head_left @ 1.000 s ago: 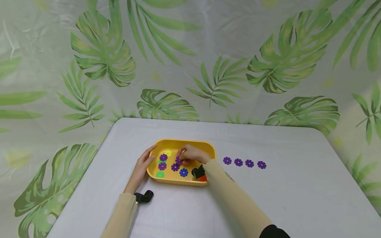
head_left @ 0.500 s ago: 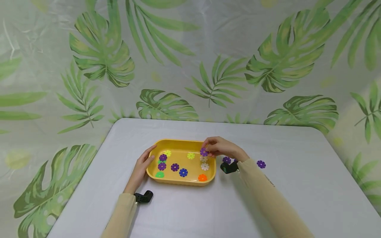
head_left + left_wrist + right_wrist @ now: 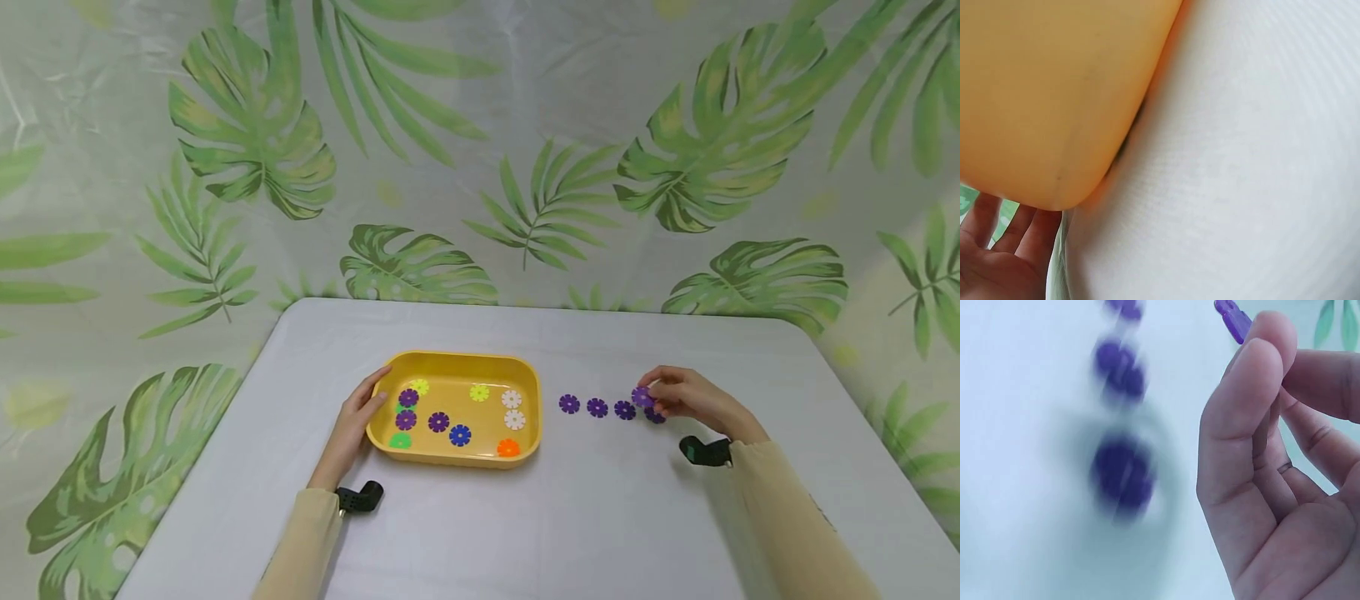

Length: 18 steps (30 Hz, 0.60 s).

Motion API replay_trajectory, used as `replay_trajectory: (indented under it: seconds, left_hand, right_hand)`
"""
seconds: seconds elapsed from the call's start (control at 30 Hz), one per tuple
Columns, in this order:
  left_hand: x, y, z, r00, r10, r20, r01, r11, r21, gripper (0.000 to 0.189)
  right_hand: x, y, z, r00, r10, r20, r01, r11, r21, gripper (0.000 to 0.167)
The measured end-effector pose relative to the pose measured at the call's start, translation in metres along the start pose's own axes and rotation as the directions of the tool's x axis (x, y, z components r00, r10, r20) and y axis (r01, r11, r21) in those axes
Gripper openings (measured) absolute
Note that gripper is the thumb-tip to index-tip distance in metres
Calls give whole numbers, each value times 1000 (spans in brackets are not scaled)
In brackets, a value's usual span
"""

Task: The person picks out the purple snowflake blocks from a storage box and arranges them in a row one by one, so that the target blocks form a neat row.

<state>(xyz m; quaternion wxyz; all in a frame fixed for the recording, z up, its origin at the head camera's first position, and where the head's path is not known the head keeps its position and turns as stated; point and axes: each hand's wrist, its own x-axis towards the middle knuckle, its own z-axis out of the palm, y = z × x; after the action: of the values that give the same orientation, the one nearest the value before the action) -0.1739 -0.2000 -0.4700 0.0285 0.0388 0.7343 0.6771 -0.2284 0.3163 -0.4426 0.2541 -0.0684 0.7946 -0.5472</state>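
Observation:
My right hand (image 3: pixel 693 398) pinches a purple snowflake disc (image 3: pixel 642 397) between thumb and fingers. In the right wrist view the disc (image 3: pixel 1234 320) shows edge-on at the fingertips. It is above the right end of a row of purple discs (image 3: pixel 625 410) on the table, partly covering the end disc (image 3: pixel 655 416). My left hand (image 3: pixel 351 425) rests against the left end of a yellow tray (image 3: pixel 457 460), its fingers straight along the rim. The left wrist view shows those fingers (image 3: pixel 1038 240) against the tray's outer wall (image 3: pixel 1054 94).
Inside the tray lie loose snowflake discs: purple ones (image 3: pixel 438 422), a blue one (image 3: pixel 460 435), white ones (image 3: pixel 513 419), an orange one (image 3: pixel 508 448), and green and yellow ones (image 3: pixel 479 392). The white table (image 3: pixel 600 517) ends at a leaf-patterned backdrop (image 3: pixel 420 167).
My right hand lifted a purple disc out of the tray and carried it right to the end of the row. The left hand stayed on the tray.

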Motion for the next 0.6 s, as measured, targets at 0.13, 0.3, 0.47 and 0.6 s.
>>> replay_trajectory:
  seconds: [0.13, 0.3, 0.47, 0.6]
  left_hand:
    - [0, -1, 0, 1000, -4, 2, 4, 1000, -6, 45]
    - [0, -1, -1, 1000, -12, -4, 12, 1000, -5, 45]
    - [0, 0, 0, 1000, -14, -5, 14, 1000, -1, 45]
    - [0, 1, 1, 1000, -19, -6, 19, 1000, 0, 45]
  right_hand:
    - [-18, 24, -19, 997, 56, -51, -56, 998, 12, 34]
    - [-30, 39, -26, 991, 80, -104, -80, 997, 5, 33]
    - [-33, 39, -23, 980, 86, -179, -103, 991, -86, 30]
    - [-30, 27, -16, 967, 85, -240, -128, 977, -169, 30]
